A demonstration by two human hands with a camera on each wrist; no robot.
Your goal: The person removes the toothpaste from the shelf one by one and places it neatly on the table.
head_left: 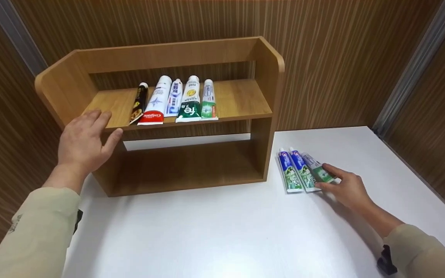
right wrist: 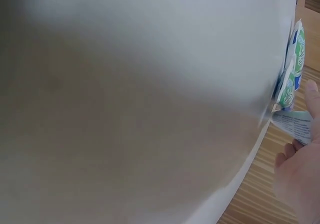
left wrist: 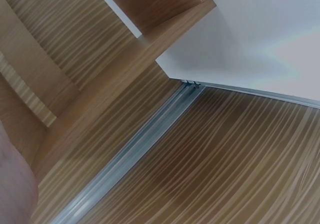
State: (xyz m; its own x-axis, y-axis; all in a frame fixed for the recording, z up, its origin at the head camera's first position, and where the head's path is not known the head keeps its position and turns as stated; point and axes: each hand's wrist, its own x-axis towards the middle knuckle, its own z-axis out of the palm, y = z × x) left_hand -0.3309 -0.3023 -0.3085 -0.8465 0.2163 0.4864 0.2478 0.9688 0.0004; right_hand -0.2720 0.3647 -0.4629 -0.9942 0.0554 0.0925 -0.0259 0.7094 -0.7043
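Observation:
My right hand (head_left: 346, 189) pinches a grey-and-green toothpaste tube (head_left: 317, 168) between thumb and fingers, at the right of the shelf unit. In the right wrist view this tube (right wrist: 295, 125) is tilted, its printed side showing. Just left of it, two blue-and-green toothpaste tubes (head_left: 287, 172) lie side by side on the white table (head_left: 207, 231). My left hand (head_left: 83, 141) is at the left front of the wooden shelf unit (head_left: 261, 150), fingers extended over the upper board and thumb spread. Only a sliver of that hand (left wrist: 15, 184) enters the left wrist view.
Several toothpaste tubes stand in a row on the upper board, among them a black one (head_left: 140, 101), a red-and-white one (head_left: 157, 101) and a dark green-and-white one (head_left: 190, 100). Wood-grain panels (head_left: 323, 69) close off the back and sides, with metal strips (head_left: 419, 61) at the corners.

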